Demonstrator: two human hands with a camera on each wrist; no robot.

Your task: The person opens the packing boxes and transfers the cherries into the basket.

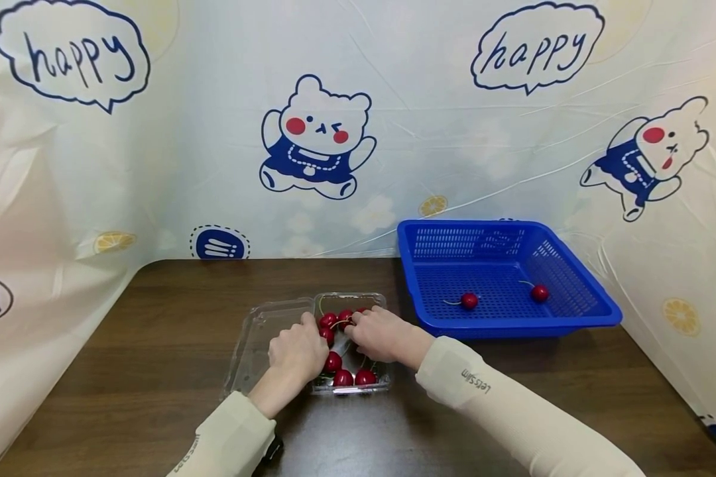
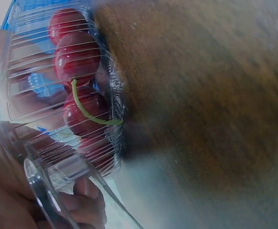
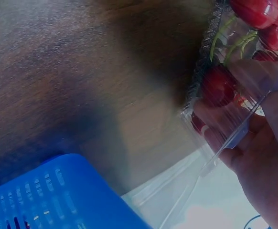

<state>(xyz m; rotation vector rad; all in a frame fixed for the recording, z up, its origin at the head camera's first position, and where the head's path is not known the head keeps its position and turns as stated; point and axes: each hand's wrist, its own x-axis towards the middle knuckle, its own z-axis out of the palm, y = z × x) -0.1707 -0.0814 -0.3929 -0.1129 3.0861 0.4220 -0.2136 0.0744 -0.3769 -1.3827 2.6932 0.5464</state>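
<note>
A clear plastic clamshell box (image 1: 349,389) lies with its lid (image 1: 247,344) folded out to the left. Several red cherries (image 1: 343,377) with green stems are inside. My left hand (image 1: 298,351) grips the box's left side where the lid joins; in the left wrist view its fingers (image 2: 87,198) curl round the plastic. My right hand (image 1: 382,334) reaches in over the right rim. Through the clear wall, the right wrist view shows its fingers (image 3: 215,131) around a dark red cherry (image 3: 219,87) near the far end. Part of that grip is hidden behind glare.
A blue perforated basket (image 1: 513,324) stands to the right and behind the box. Inside it, two stemmed cherries (image 1: 469,301) lie apart. A dark brown wooden table (image 1: 155,371) supports everything, with a printed cloth (image 1: 215,132) hanging at the back and sides.
</note>
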